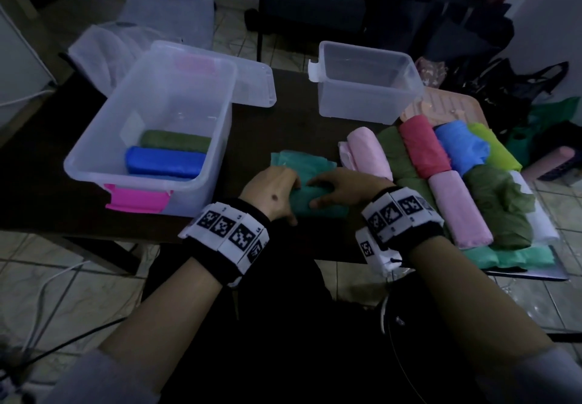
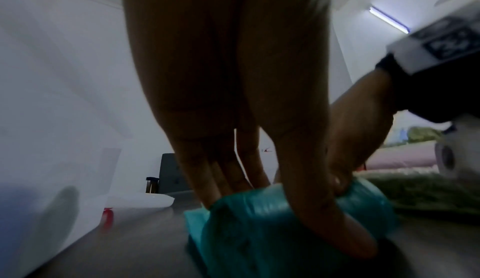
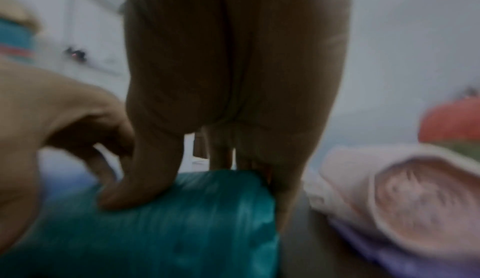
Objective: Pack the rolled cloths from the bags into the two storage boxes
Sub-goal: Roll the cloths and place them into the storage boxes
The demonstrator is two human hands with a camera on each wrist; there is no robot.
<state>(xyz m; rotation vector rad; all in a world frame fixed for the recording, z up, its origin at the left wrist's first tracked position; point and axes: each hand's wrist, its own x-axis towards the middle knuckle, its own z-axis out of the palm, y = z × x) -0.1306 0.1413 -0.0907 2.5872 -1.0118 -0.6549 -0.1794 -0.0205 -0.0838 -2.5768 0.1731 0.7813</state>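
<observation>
Left side of the desk (image 1: 299,113): the large storage box (image 1: 94,154), pink latch toward the person, holds a blue roll (image 1: 163,161) and a green roll (image 1: 174,140), side by side, long axes running left to right. Its lid (image 1: 255,85) leans behind it.

Centre: the teal cloth (image 1: 318,205) lies on the desk at the near edge, just right of the large box. Its rolled part runs left to right; a flat tail extends away from the person. The left hand (image 1: 271,192) has its fingers (image 2: 231,177) over the far side of the roll and the thumb on the near side, gripping it. The right hand (image 1: 340,191) grips the right part likewise, thumb (image 3: 140,187) pressing on top.

Judged step: finishing the roll before packing. The next move calls for closing the tail, then lifting the roll level, leftward over the box wall, parallel to the rolls inside.

Right: the small storage box (image 1: 368,101) holds nothing visible. Further rolled cloths (image 1: 441,189) lie in rows, mostly pointing away from the person.
</observation>
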